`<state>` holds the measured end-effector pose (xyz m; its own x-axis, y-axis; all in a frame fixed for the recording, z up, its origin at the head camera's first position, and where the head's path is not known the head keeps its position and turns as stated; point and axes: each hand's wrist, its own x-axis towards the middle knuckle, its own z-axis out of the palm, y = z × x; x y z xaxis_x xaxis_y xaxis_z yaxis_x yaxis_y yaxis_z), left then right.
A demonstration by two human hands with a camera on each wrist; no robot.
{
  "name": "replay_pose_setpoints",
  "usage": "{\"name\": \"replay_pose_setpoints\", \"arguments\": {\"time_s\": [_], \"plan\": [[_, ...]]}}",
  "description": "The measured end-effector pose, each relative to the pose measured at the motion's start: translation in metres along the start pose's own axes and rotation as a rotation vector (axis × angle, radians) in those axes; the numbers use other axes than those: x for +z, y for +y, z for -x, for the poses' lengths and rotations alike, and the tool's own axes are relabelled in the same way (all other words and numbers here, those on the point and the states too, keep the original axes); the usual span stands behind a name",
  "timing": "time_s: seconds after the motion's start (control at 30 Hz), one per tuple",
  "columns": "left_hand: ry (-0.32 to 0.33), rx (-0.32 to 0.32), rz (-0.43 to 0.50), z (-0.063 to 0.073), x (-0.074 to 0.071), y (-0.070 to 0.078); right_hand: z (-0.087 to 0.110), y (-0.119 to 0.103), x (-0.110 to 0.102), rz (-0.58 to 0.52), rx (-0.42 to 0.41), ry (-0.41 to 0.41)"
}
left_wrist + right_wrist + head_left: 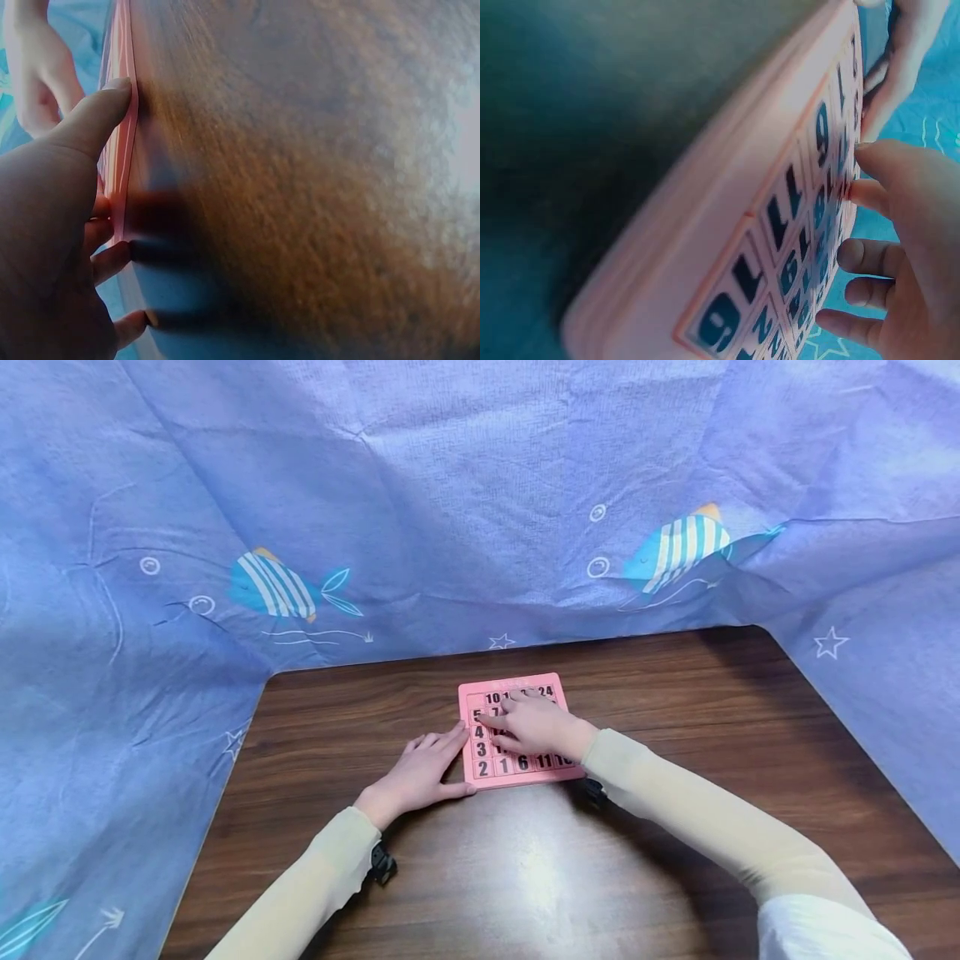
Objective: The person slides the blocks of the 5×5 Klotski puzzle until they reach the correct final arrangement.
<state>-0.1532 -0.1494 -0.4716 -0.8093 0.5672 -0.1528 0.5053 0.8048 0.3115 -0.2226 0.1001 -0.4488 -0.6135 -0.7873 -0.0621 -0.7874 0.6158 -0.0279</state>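
A pink number slide puzzle (pixel 517 783) lies flat on the table, with black numbers on its square tiles. Its top-left cell shows no number. My left hand (pixel 420 770) steadies the puzzle at its left side, index fingertip on the left edge and thumb by the lower-left corner. In the left wrist view the thumb (pixel 94 112) rests against the puzzle's side (pixel 129 135). My right hand (pixel 536 724) is over the board, its index fingertip touching by the 5 tile in the left column. Several middle tiles are hidden under it. Bottom-row tiles, such as the 16 (pixel 731 304), show in the right wrist view.
The dark wood-grain table (pixel 360 710) spreads out around the puzzle. A blue cloth (pixel 465 510) with printed fish hangs behind and beside it. A black wrist strap device (pixel 382 862) sits under the left sleeve, and another (pixel 594 792) under the right.
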Motion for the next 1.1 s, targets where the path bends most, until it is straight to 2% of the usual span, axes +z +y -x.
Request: {"name": "replay_pose_setpoints", "arguments": {"time_s": [0.07, 0.27, 0.37, 0.57, 0.67, 0.8, 0.9, 1.1], "plan": [[0.003, 0.002, 0.000, 0.000, 0.001, 0.000, 0.002, 0.000, 0.001, 0.005, 0.010, 0.019], [-0.004, 0.003, 0.012, 0.000, 0.001, 0.001, 0.000, 0.006, 0.007, 0.057, 0.139, 0.098], [-0.006, 0.002, 0.008, -0.001, 0.002, 0.000, -0.005, 0.006, 0.008, 0.082, 0.133, 0.100], [0.000, 0.001, 0.016, -0.002, 0.001, -0.001, -0.017, 0.001, 0.006, 0.057, 0.099, 0.072], [-0.002, 0.002, 0.018, -0.001, -0.001, -0.001, -0.014, 0.004, 0.004, 0.047, 0.127, 0.085], [0.001, 0.002, 0.013, 0.000, -0.003, -0.001, -0.001, 0.014, 0.003, 0.065, 0.178, 0.128], [0.002, 0.000, 0.015, 0.000, -0.004, -0.001, 0.007, 0.018, 0.005, 0.081, 0.184, 0.137], [-0.007, 0.005, 0.014, 0.001, -0.003, -0.001, -0.001, 0.013, 0.010, 0.040, 0.151, 0.108]]}}
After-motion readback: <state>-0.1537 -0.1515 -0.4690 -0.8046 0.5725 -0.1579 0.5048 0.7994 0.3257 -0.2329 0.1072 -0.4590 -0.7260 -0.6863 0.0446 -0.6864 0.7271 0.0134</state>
